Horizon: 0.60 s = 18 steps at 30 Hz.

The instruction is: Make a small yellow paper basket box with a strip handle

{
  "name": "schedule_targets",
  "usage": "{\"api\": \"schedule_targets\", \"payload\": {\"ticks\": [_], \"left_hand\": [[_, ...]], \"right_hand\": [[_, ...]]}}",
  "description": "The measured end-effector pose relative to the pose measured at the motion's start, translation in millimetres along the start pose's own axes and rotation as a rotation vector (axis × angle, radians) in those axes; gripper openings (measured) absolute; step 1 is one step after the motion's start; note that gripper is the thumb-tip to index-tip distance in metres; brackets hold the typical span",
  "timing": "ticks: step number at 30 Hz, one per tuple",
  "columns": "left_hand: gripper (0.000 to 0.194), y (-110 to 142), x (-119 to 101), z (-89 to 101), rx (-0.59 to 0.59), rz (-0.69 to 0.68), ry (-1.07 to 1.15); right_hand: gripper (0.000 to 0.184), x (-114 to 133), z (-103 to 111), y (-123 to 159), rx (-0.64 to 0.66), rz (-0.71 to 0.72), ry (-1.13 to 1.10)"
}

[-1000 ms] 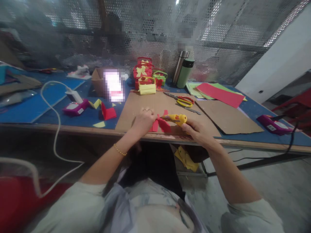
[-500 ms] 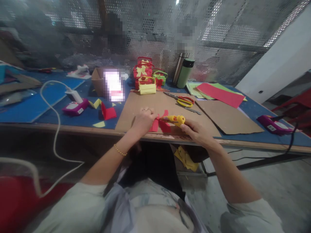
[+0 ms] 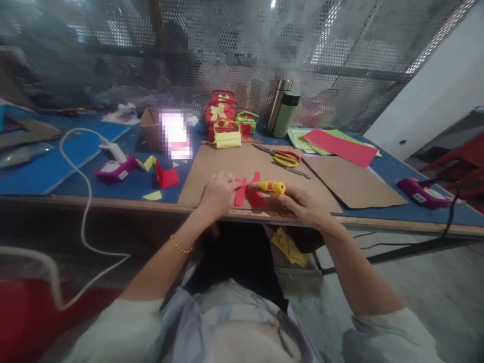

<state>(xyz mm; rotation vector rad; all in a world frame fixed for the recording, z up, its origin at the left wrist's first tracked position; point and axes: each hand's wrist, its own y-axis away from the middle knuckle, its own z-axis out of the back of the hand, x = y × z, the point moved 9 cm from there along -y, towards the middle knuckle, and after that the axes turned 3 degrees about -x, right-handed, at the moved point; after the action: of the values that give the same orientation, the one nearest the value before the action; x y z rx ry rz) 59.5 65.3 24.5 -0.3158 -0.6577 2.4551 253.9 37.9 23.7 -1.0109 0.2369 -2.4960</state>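
My left hand [image 3: 218, 193] pinches a red paper bow piece [image 3: 247, 194] against the brown cardboard sheet [image 3: 242, 164] near the table's front edge. My right hand [image 3: 304, 205] grips a yellow glue tube [image 3: 269, 187] whose tip points left at the middle of the red paper. Both hands are closed and sit side by side, almost touching the paper from either side.
Red-and-yellow scissors [image 3: 285, 157] lie further back on the cardboard. Small red, yellow and green paper baskets [image 3: 226, 121], two flasks [image 3: 282, 108], coloured paper sheets [image 3: 335, 142], a second cardboard sheet [image 3: 353, 186], purple devices [image 3: 113, 169] [image 3: 421, 193] and a white cable [image 3: 81, 191] are on the blue table.
The glue tube and my right hand shifted slightly left toward the red paper. My left hand moved a little right and closed tighter on the paper.
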Motion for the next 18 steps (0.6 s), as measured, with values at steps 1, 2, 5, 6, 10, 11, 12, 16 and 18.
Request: {"api": "schedule_targets", "payload": {"ticks": [1, 2, 5, 6, 10, 11, 12, 16, 18], "left_hand": [[0.036, -0.7, -0.5, 0.6, -0.004, -0.001, -0.006], [0.037, -1.1, -1.2, 1.1, -0.006, -0.005, -0.010], [0.034, -0.7, -3.3, 0.9, 0.004, -0.022, -0.016], [0.032, -0.2, -3.6, 0.9, 0.008, -0.025, -0.023], [0.029, 1.0, -3.9, 2.6, 0.008, -0.017, -0.067], [0.030, 0.9, -4.5, 3.0, 0.009, -0.020, -0.072], [0.033, 0.8, -5.4, 3.0, 0.012, -0.025, -0.074], [0.033, 0.6, -7.4, 0.0, 0.034, -0.045, -0.071], [0.029, 0.9, -7.0, 0.0, 0.016, -0.047, -0.073]], "right_hand": [[0.051, 0.0, -0.3, 0.0, 0.001, 0.000, -0.005], [0.051, -0.4, -0.7, -0.1, 0.002, -0.003, -0.006], [0.052, -2.8, -1.3, -0.2, 0.005, -0.019, 0.005], [0.052, -3.4, -1.2, -0.3, 0.005, -0.023, 0.009], [0.051, -2.2, -0.4, -0.2, 0.006, -0.016, 0.003], [0.051, -1.6, -0.3, -0.1, 0.007, -0.014, 0.000], [0.051, -0.9, -0.1, 0.0, 0.007, -0.012, -0.003], [0.051, 1.2, 0.7, 0.1, 0.001, -0.001, -0.011], [0.052, 1.6, 1.0, -0.2, -0.004, 0.008, -0.022]]}}
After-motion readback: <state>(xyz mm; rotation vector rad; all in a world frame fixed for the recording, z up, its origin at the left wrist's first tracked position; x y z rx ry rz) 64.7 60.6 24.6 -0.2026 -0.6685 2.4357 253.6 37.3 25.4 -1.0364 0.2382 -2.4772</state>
